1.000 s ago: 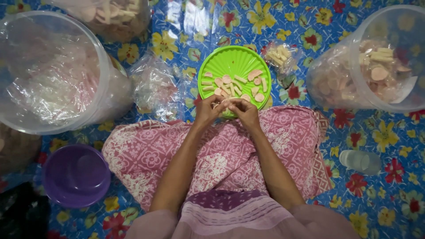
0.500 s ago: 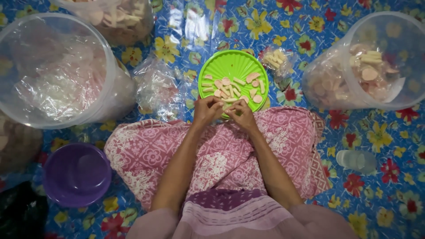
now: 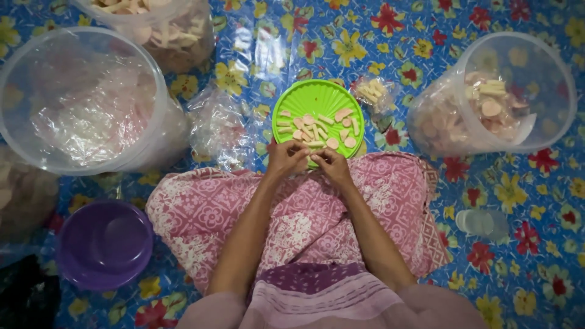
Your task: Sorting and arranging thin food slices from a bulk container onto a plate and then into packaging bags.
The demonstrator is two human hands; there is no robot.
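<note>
Both hands meet at the near rim of the green plate (image 3: 317, 100), left hand (image 3: 286, 159) and right hand (image 3: 332, 164) with fingers curled close together. What they pinch I cannot tell. Pale cracker pieces (image 3: 317, 127) lie on the plate, beside her pink-patterned lap (image 3: 304, 213).

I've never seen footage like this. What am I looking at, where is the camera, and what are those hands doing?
There is no machine here: a camera worn on a person's head looks straight down at their own lap and arms. The left hand and right hand meet at the near rim of a round green plastic plate that carries small pale cracker pieces; whether the fingers pinch one is too small to tell. All this lies on a blue flowered mat. Around it stand a large clear plastic tub, a clear tub of pinkish crackers, and a purple plastic bowl.
</note>
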